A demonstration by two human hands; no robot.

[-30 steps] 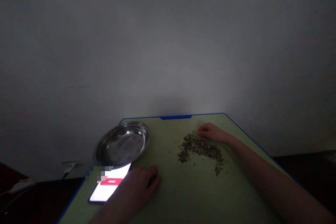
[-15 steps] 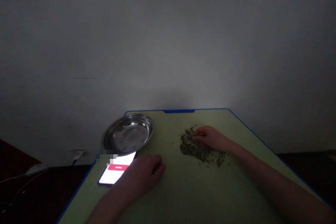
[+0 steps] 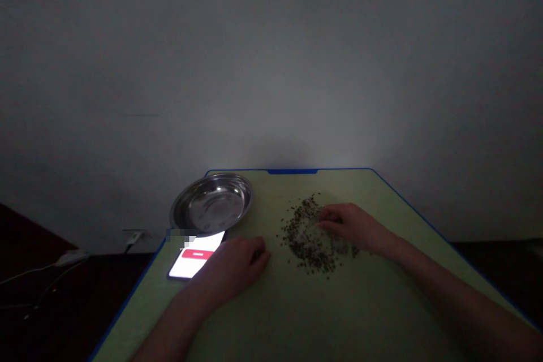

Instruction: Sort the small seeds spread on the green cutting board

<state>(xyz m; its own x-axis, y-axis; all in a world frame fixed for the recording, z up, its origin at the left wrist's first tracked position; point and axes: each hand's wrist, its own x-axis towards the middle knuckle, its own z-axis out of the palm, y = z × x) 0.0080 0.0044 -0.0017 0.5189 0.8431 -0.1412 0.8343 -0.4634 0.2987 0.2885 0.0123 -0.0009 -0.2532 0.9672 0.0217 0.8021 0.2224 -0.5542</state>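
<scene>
Small dark seed-like grains [image 3: 311, 257], with paler bits among them, lie scattered on the green tabletop [image 3: 275, 317]. My right hand [image 3: 343, 222] is low at the right side of the grains. Its fingers are bent and drawn together toward the thumb; anything between the fingertips is too small to make out. To the left, my left hand [image 3: 244, 263] rests on the table in a loose curl, with no object showing in it. Beside its wrist lies a phone [image 3: 190, 263] with a lit screen, partly covered by that hand.
A shiny metal basin [image 3: 214, 203] stands at the table's back left, overlapping the phone's far end. Behind the table rises a plain wall [image 3: 280, 79]. A plug [image 3: 134, 237] and a power strip with cables [image 3: 70, 258] are at the lower left, off the table.
My right hand has swept through the grains, first toward me, then slightly right. The pile has spread out and changed shape. My left hand stays resting; the view has shifted somewhat.
</scene>
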